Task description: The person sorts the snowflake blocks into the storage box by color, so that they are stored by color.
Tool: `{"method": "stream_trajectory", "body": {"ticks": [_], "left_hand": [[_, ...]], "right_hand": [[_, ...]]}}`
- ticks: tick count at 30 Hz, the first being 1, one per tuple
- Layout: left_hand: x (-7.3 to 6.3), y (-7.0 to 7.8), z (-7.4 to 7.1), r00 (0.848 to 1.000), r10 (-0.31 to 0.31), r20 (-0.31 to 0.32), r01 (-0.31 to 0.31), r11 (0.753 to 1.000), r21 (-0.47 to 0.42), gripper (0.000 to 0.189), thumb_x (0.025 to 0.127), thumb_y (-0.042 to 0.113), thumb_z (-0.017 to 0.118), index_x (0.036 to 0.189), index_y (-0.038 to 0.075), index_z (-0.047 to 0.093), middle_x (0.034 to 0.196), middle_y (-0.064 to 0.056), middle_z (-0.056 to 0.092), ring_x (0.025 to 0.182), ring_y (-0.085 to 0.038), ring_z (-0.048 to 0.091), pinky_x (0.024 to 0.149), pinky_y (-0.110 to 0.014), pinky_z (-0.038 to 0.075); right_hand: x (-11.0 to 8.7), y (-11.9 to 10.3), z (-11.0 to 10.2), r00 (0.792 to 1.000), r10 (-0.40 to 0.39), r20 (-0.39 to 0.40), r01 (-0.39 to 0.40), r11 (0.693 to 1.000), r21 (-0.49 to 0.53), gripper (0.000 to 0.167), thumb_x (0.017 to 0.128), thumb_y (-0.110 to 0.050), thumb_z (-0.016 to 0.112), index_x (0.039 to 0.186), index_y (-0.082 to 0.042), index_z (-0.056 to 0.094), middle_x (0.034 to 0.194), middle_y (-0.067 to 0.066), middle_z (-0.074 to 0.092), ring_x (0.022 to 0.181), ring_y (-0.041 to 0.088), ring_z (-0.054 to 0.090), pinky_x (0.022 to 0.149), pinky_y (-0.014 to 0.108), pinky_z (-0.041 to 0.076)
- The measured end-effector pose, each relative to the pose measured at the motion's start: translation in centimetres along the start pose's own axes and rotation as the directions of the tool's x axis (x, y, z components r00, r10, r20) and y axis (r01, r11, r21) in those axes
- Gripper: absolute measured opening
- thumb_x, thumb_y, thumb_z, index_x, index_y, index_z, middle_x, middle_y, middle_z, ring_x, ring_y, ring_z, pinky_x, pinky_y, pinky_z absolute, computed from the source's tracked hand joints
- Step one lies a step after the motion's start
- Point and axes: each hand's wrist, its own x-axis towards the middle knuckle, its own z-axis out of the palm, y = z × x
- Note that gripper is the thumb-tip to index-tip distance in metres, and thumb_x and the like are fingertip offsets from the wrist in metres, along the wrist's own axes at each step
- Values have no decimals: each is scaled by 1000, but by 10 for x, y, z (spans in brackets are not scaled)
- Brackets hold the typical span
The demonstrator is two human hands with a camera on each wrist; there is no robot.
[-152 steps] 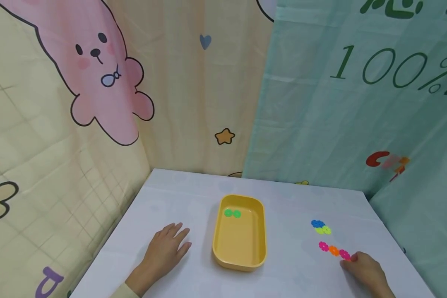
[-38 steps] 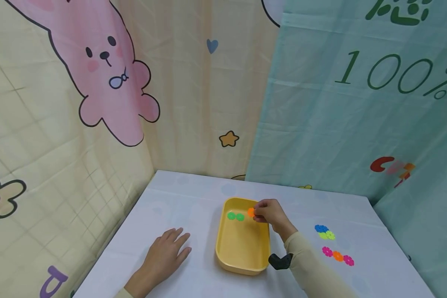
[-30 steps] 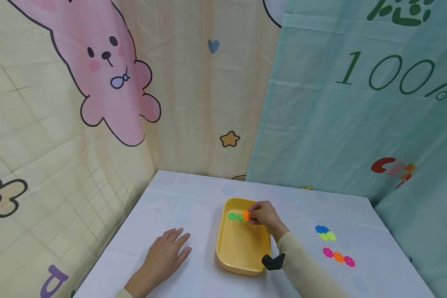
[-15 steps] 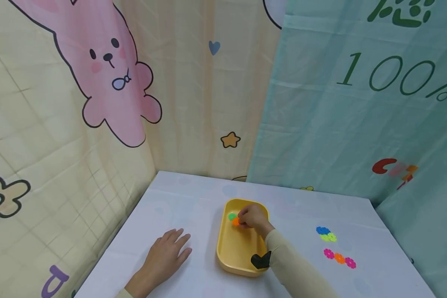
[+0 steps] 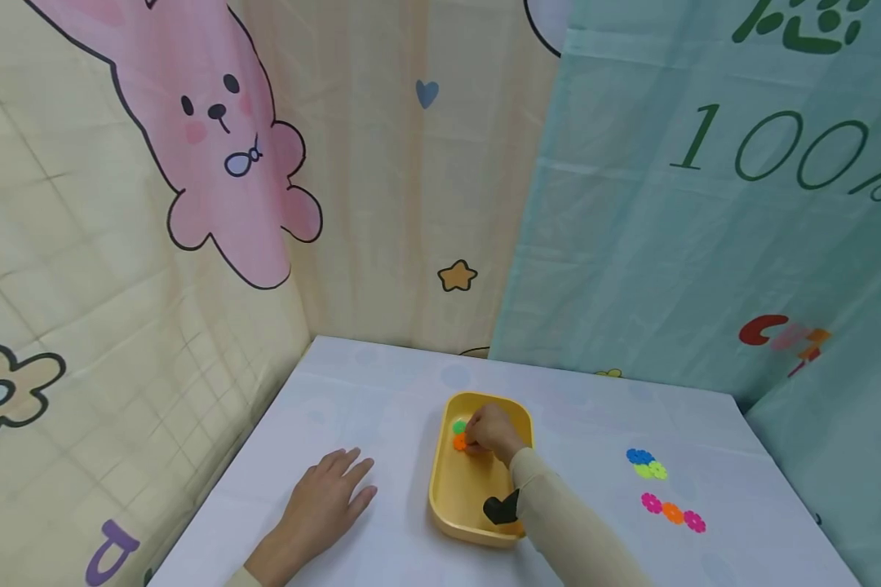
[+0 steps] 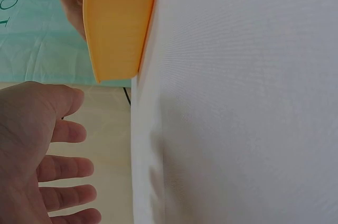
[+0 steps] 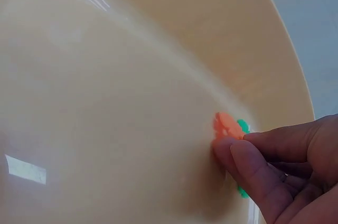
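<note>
Fingers of right hand [image 5: 493,430] pinch orange piece [image 7: 228,123] inside yellow tray [image 5: 461,499]; left hand [image 5: 323,499] spread, holding nothing. Best release low and flat, without nudging green piece [image 5: 458,426].

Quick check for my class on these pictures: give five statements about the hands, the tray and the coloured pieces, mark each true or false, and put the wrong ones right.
1. The right hand pinches an orange piece inside the yellow tray. True.
2. The left hand grips the yellow tray. False: it holds nothing and is apart from the tray.
3. A green piece lies in the yellow tray. True.
4. The blue pieces lie in the yellow tray. False: they lie on the white table.
5. On the table, a second orange piece lies between two pink pieces. True.
</note>
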Motion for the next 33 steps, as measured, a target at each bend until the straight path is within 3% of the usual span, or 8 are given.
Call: {"method": "stream_trajectory", "body": {"ticks": [11,18,25,33], "left_hand": [[0,2,-1,1000,-7,19,7,1000,-7,38,91,35,76,120,11,74,128,-14,69,120,-37,62,90,-54,55],[0,3,-2,1000,-8,27,8,1000,-5,38,91,35,76,120,11,74,128,-14,69,120,-37,62,90,-54,55],[2,5,-3,999,-18,42,19,1000,-11,38,92,36,75,121,12,74,129,-14,68,122,-37,62,92,-55,54],[4,7,-1,997,-30,72,31,999,-13,40,93,38,73,124,13,73,132,-13,67,124,-36,60,94,-55,53]], "right_hand": [[6,3,6,997,46,-66,-50,996,-69,9,87,4,74,79,2,70,74,10,66,57,20,65,59,27,59],[2,6,5,998,2,-59,-7,997,-78,12,83,5,70,72,3,68,64,11,63,53,21,59,56,29,56],[-4,1,-1,1000,-9,-14,10,1000,13,8,87,1,64,86,5,71,66,11,63,54,18,54,53,26,49],[-14,-4,-16,1000,-8,-23,12,986,168,11,95,-9,68,98,2,69,88,15,68,63,18,65,63,31,61]]}}
